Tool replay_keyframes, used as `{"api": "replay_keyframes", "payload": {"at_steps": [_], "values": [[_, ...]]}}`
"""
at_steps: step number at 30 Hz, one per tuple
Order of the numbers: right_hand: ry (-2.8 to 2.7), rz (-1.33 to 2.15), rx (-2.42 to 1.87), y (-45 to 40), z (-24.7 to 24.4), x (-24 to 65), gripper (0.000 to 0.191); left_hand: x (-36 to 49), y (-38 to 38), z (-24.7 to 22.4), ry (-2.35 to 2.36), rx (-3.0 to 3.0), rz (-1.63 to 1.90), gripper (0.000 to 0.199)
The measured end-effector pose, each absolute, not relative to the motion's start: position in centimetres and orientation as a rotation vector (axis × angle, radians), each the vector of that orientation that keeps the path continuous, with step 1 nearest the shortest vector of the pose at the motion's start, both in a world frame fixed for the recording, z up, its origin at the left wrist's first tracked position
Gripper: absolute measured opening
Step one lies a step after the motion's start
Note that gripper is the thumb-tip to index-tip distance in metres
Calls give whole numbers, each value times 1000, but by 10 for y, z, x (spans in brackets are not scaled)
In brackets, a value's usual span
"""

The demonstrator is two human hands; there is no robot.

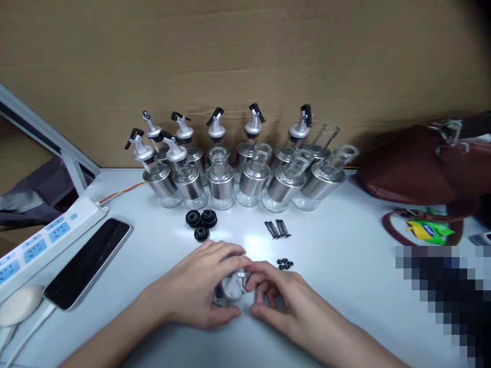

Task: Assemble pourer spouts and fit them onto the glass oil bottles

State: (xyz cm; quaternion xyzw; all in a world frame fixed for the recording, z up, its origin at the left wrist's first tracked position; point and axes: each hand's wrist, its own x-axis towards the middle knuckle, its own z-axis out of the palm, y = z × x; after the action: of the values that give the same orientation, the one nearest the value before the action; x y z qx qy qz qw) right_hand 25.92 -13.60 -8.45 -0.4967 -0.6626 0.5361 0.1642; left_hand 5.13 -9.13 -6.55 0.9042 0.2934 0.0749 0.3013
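In the head view my left hand curves round a small cluster of silver-grey pourer tops at the front of the table, its fingers and palm hiding part of them. My right hand comes in from the right with bent fingers; its fingertips touch the right side of the cluster while the thumb stays apart. Beyond my left hand lie several black ridged stoppers. Dark pins and small black rings lie past my right hand.
Glass bottles with steel bands stand in rows at the back, several topped with silver pourers with black levers. A power strip and phone lie left. A brown bag and green-yellow packet lie right.
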Motion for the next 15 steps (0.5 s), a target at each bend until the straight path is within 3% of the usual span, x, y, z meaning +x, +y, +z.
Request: {"api": "replay_keyframes", "payload": {"at_steps": [3, 5, 9, 15], "values": [[-1770, 1699, -1276, -138, -88, 257, 26, 54, -93, -68, 795, 2377, 225, 28], [-1739, 1744, -1227, -140, -89, 255, 29, 55, -93, -69, 793, 2375, 234, 18], [-1697, 1727, -1208, -142, -89, 254, 40, 54, -94, -69, 830, 2349, 225, 18], [-1734, 1676, -1223, -140, -89, 257, 32, 55, -96, -68, 904, 2300, 192, 19]]}}
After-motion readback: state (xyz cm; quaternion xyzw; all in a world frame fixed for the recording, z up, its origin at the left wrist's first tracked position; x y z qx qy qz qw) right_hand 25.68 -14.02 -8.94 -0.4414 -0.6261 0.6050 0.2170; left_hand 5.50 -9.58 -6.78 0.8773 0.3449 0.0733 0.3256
